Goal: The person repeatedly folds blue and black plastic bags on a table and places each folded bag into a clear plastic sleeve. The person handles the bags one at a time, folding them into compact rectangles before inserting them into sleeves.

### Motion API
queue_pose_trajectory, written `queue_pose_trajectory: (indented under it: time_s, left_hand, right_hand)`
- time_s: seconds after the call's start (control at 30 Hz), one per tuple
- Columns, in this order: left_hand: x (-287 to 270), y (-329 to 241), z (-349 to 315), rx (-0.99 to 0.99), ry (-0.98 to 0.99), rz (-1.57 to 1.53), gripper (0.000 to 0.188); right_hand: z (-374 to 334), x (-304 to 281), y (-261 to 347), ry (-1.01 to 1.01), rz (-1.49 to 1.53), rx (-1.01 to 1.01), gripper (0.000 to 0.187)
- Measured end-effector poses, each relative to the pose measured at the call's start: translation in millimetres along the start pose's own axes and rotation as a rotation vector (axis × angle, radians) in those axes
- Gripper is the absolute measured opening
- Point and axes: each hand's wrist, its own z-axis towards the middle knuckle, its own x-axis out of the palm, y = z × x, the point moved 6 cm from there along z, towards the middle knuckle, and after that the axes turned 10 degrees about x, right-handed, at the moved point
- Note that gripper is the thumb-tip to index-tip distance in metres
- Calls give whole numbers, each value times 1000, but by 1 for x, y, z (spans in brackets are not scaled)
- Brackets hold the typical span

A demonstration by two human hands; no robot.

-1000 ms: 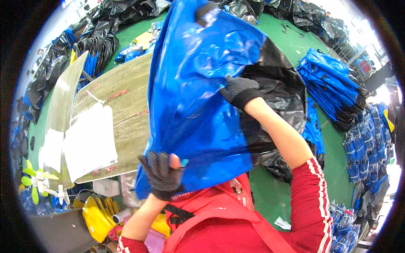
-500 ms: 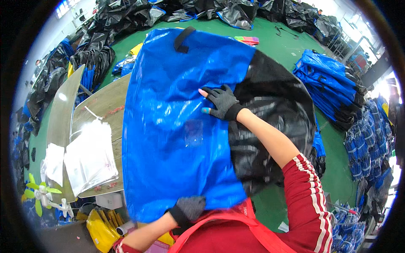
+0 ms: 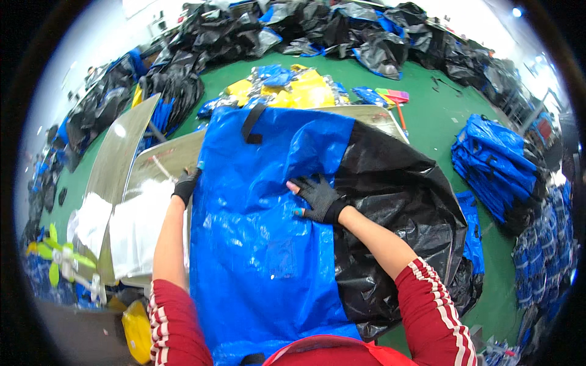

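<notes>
A large blue and black tarpaulin bag [image 3: 262, 238] lies spread before me, blue on the left and black on the right. It has a black strap handle [image 3: 252, 125] at its far end and a small clear pocket on the blue part. My right hand [image 3: 317, 198], in a dark knit glove with bare thumb and index tips, rests flat with fingers spread on the blue side near the seam. At the bag's left edge, my left hand [image 3: 186, 185] is closed on the border, thumb at the edge; its other fingers are partly hidden.
Clear plastic sleeves [image 3: 137, 235] lie on the worktable [image 3: 162, 161] at left, near a small green fan [image 3: 61, 256]. Yellow and blue packs [image 3: 299, 88] are heaped on the floor beyond. A folded blue stack [image 3: 491, 161] stands at right; black tarpaulin piles [image 3: 317, 30] line the back.
My left hand has moved from the bag's near edge up to its left edge. My right hand stays flat on the blue part. The view has shifted, showing more of the floor beyond.
</notes>
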Motion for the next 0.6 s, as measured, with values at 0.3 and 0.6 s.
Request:
queue_pose_trajectory:
  time_s: [0.3, 0.6]
  left_hand:
    - [-54, -26, 12, 264, -225, -300, 47]
    - [112, -187, -128, 1121, -13, 349, 65]
  right_hand:
    - [-69, -95, -125, -112, 52, 200, 75]
    - [-4, -206, -97, -544, -422, 316, 57]
